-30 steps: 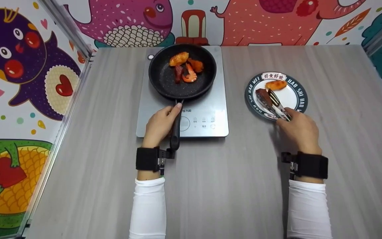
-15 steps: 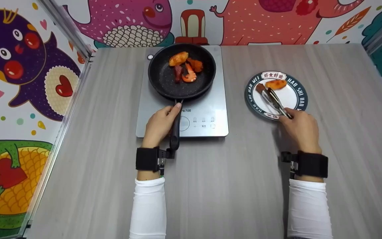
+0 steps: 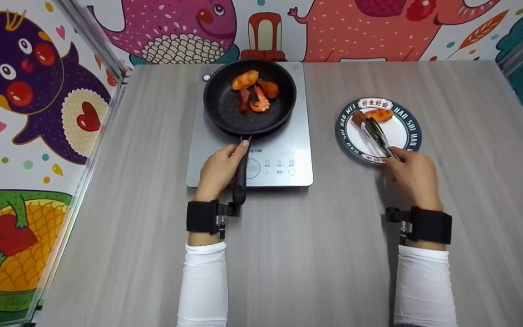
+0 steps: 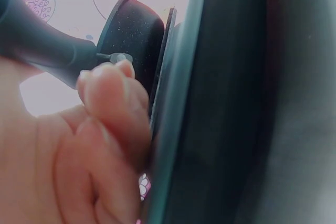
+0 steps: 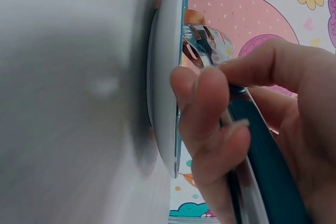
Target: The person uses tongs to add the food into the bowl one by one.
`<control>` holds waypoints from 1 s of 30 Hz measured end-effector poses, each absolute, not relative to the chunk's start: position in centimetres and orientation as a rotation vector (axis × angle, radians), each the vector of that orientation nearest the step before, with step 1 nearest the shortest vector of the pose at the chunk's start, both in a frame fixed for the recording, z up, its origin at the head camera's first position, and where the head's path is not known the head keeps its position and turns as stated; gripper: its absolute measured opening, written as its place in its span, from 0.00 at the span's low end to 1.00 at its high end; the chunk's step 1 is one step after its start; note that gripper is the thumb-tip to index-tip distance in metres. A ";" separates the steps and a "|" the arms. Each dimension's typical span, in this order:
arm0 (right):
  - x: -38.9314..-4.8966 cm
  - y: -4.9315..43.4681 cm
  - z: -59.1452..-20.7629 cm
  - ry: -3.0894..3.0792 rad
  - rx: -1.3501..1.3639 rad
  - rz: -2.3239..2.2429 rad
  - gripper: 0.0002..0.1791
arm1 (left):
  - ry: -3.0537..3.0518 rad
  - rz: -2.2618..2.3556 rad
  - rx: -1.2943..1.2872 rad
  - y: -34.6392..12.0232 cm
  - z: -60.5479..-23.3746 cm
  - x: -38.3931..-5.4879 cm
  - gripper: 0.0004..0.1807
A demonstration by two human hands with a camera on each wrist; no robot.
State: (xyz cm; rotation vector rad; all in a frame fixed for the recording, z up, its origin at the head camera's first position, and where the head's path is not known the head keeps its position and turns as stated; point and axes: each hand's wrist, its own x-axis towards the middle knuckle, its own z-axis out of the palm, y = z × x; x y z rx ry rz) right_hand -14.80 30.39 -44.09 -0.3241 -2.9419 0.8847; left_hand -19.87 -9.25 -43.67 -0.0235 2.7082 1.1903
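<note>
My left hand grips the black handle of a frying pan, its thumb lying along the top. In the pan are a shrimp, a golden wing-like piece, a dark red strip and an orange-brown piece. My right hand holds metal tongs over a plate, their arms drawn close together. At the tong tips lies a brown piece of food, partly covered by them. Beside it sits a golden-orange piece. In the right wrist view, fingers wrap the tongs.
Under the pan stands a flat silver induction cooker with touch controls. The plate, dark-rimmed and lettered, is to its right on the grey wood-grain table. Cartoon-printed panels border the back and left.
The tongs have narrowed and turned, their tips swinging up and right beside the golden-orange piece. The brown piece has shifted slightly up toward the plate's back. My left hand and the pan hold still.
</note>
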 end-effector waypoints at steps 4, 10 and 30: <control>-14.8 30.3 -43.9 -2.931 -0.333 0.982 0.22 | 2.712 1.188 -0.017 -9.3 -43.7 -19.8 0.35; -15.0 29.9 -43.6 -2.889 -0.395 1.037 0.24 | 2.717 1.191 -0.018 -9.4 -43.6 -19.8 0.36; -15.0 27.8 -42.5 -2.598 -0.392 1.431 0.23 | 2.670 1.260 -0.021 -9.2 -43.6 -19.7 0.35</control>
